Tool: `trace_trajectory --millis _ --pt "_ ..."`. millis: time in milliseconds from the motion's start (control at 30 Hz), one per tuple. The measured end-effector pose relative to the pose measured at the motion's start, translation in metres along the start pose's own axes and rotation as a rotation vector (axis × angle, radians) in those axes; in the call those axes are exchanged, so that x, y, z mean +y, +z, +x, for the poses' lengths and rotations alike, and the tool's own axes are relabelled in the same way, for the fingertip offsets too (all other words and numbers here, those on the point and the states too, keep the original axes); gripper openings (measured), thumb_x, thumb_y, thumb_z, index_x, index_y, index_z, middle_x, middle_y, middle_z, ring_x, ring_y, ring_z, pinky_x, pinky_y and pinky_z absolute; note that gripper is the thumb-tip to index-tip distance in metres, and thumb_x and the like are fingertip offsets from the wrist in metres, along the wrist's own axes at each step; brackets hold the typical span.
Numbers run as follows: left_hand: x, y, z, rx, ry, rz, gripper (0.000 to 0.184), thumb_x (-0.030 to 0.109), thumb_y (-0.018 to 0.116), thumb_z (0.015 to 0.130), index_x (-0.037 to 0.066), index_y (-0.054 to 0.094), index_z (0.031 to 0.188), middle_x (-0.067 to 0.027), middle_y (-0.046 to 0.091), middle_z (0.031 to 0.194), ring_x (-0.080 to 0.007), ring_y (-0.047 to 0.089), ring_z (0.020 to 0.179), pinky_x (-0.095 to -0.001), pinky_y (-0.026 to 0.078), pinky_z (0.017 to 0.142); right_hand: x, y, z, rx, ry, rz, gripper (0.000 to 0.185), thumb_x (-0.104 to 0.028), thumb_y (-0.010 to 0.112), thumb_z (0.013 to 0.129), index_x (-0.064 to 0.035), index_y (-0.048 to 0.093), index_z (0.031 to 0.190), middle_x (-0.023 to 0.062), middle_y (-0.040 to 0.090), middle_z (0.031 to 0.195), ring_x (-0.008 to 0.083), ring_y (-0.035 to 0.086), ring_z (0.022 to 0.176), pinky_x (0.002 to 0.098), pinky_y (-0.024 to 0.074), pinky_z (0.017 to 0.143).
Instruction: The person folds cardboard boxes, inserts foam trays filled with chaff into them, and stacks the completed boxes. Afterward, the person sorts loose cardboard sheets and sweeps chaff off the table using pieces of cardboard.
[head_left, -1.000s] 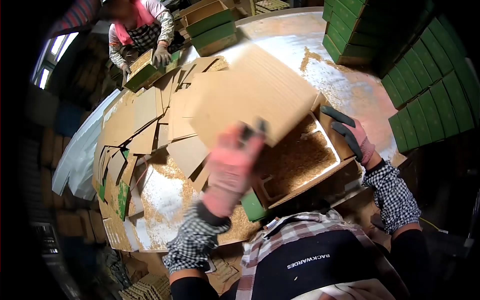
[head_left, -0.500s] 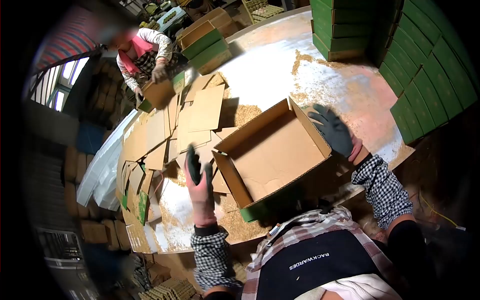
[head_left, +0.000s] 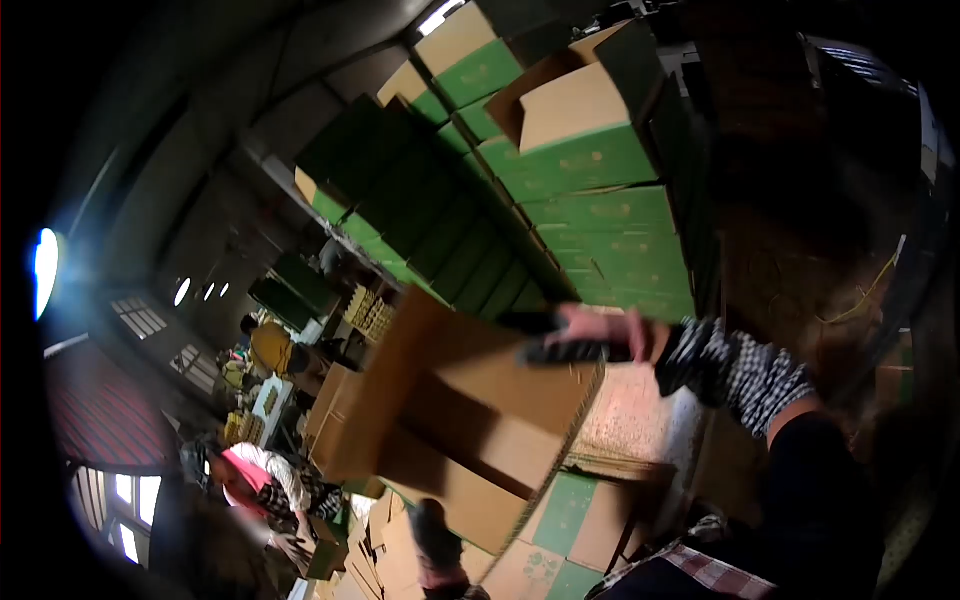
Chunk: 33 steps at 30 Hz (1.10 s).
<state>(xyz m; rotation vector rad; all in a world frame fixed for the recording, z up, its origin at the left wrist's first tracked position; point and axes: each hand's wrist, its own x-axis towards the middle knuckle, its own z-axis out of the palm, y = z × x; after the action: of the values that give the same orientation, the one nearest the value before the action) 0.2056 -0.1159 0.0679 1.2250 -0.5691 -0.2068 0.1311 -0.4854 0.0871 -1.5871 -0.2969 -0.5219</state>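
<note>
An open cardboard box (head_left: 480, 420), brown inside, is held tilted above the table, blurred by motion. My right hand (head_left: 590, 338), in a dark-palmed pink glove, grips its upper right edge with the fingers over the rim. At the lower edge, my left hand (head_left: 437, 550) is against the box wall, its gloved fingers pressed together and partly smeared. Below the box lie flat green-and-tan cardboard pieces (head_left: 565, 515) on the table.
Tall stacks of green boxes (head_left: 610, 240) rise ahead, with an open box (head_left: 575, 105) on top. At lower left a co-worker (head_left: 265, 480) in a pink scarf handles a box. Another person (head_left: 270, 345) in yellow is farther back. Egg trays (head_left: 368, 312) stand beyond.
My view has swung up and right toward the box stacks. The box has gone from resting level at the table edge to being raised and tilted, with both my hands now closed on it.
</note>
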Motion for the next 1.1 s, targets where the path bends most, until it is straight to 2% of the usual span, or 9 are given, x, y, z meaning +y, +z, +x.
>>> trace_trajectory --millis 200,367,400,467,633,733,833,867,1100 --pt "0.1 0.231 0.158 -0.529 0.235 -0.252 0.044 0.042 0.058 0.092 0.012 0.054 0.124 -0.006 0.061 0.113 -0.0238 0.057 0.103 -0.0404 0.046 0.093 -0.211 -0.246 0.031 0.981 -0.831 -0.455 0.055 -0.043 0.072 0.08 -0.0009 0.062 0.114 0.0096 0.066 0.095 0.0169 0.06 0.083 0.0363 0.049 0.073" --pt "0.099 0.38 0.229 -0.636 0.193 -0.135 0.056 0.033 0.063 0.09 0.012 0.041 0.138 -0.0095 0.061 0.111 -0.0278 0.06 0.104 -0.0515 0.047 0.094 -0.166 -0.428 0.05 1.262 0.017 -0.392 0.038 -0.037 0.055 0.095 -0.0038 0.06 0.114 0.0048 0.061 0.097 0.0145 0.056 0.083 0.0309 0.0463 0.074" --pt "0.083 0.386 0.248 -0.744 0.383 0.152 0.057 0.025 0.061 0.092 0.011 0.037 0.14 -0.0111 0.06 0.113 -0.028 0.06 0.103 -0.0509 0.047 0.095 -0.152 -0.433 0.044 1.244 0.092 -0.448 0.041 -0.038 0.054 0.095 -0.0045 0.056 0.119 0.0067 0.059 0.102 0.0166 0.055 0.089 0.0319 0.0454 0.078" --pt "0.085 0.39 0.242 -0.994 -0.152 -0.006 0.069 0.027 0.07 0.086 0.012 0.034 0.143 -0.0192 0.044 0.137 -0.0311 0.055 0.114 -0.0451 0.051 0.091 -0.139 -0.43 0.031 1.192 0.156 -0.592 0.048 -0.042 0.051 0.096 -0.0059 0.049 0.127 0.0106 0.056 0.113 0.021 0.054 0.099 0.0338 0.0434 0.086" --pt "0.076 0.423 0.267 -0.369 1.396 1.045 0.079 0.026 0.079 0.076 0.007 0.038 0.139 -0.0167 0.044 0.134 -0.0315 0.046 0.123 -0.0412 0.04 0.105 -0.129 -0.377 -0.019 1.169 0.252 -1.386 0.065 -0.046 0.045 0.096 -0.0078 0.03 0.147 0.0183 0.045 0.14 0.0299 0.048 0.124 0.0381 0.0381 0.104" --pt "0.057 0.434 0.273 -0.838 1.026 0.775 0.083 0.006 0.081 0.067 0.007 0.039 0.139 -0.0124 0.047 0.133 -0.028 0.046 0.124 -0.0397 0.038 0.107 -0.022 -0.324 -0.117 0.863 -0.427 -0.453 0.08 -0.037 0.063 0.085 -0.0077 0.023 0.149 0.018 0.034 0.148 0.0315 0.037 0.135 0.0413 0.0334 0.109" --pt "0.048 0.431 0.288 -0.856 0.844 0.606 0.082 -0.01 0.072 0.065 0.006 0.039 0.138 -0.0103 0.049 0.132 -0.0239 0.049 0.121 -0.0356 0.042 0.104 0.121 -0.206 -0.196 0.939 0.18 -0.322 0.119 -0.038 0.086 0.06 -0.0053 0.014 0.15 0.0228 0.021 0.151 0.0365 0.024 0.141 0.0445 0.0256 0.115" --pt "0.045 0.429 0.296 -0.867 0.868 0.564 0.082 -0.01 0.071 0.064 0.005 0.039 0.138 -0.0098 0.05 0.131 -0.0232 0.05 0.12 -0.0347 0.043 0.103 0.16 -0.162 -0.225 0.868 0.485 -1.082 0.123 -0.037 0.088 0.056 -0.0044 0.014 0.149 0.0274 0.017 0.151 0.041 0.024 0.139 0.0432 0.0286 0.113" --pt "0.029 0.467 0.331 -0.804 1.239 0.86 0.057 0.013 0.075 0.078 0.003 0.049 0.128 -0.0087 0.06 0.118 -0.0193 0.057 0.108 -0.0333 0.049 0.09 0.251 -0.214 -0.203 1.142 0.74 -0.764 0.107 -0.013 0.082 0.065 -0.0038 0.017 0.149 0.0251 0.028 0.148 0.0401 0.044 0.126 0.0419 0.0424 0.103"
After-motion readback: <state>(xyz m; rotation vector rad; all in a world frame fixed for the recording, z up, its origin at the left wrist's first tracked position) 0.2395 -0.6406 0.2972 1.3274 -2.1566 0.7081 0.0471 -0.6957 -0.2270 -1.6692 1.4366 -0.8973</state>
